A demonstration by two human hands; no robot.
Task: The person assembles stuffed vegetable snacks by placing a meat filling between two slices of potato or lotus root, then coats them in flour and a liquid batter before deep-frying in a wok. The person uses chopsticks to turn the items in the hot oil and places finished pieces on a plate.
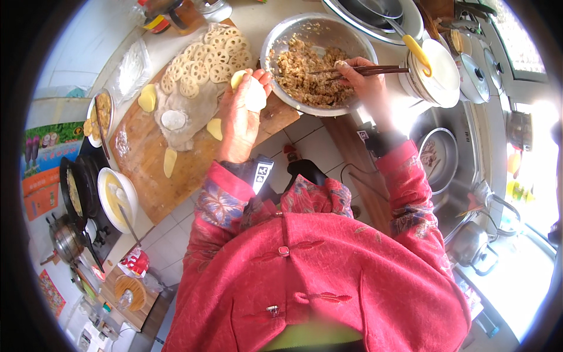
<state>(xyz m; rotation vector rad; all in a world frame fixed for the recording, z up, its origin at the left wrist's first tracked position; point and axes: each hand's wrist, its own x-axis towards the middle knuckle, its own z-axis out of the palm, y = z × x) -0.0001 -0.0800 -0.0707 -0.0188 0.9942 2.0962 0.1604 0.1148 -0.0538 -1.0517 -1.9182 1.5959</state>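
Observation:
My left hand (240,120) is palm up over the cutting board (199,170), fingers curled round a pale yellow slice (237,78) that looks like potato. Part of the palm is washed out by glare. With my right hand (366,82) I grip dark chopsticks (384,70), their tips down in minced filling (311,73). That filling fills much of a steel bowl (275,36) at the far side. Left of my left hand, sliced lotus root (220,73) lies piled on a pale cloth (176,139). Several yellow slices (170,162) rest around the cloth.
At the left are a plate of cooked pieces (104,108), a white bowl of yellow batter (111,202) with a utensil, and a frying pan (64,176). Stacked white bowls (443,76) stand right of the steel bowl. A sink (460,132) holds a metal basin (451,154).

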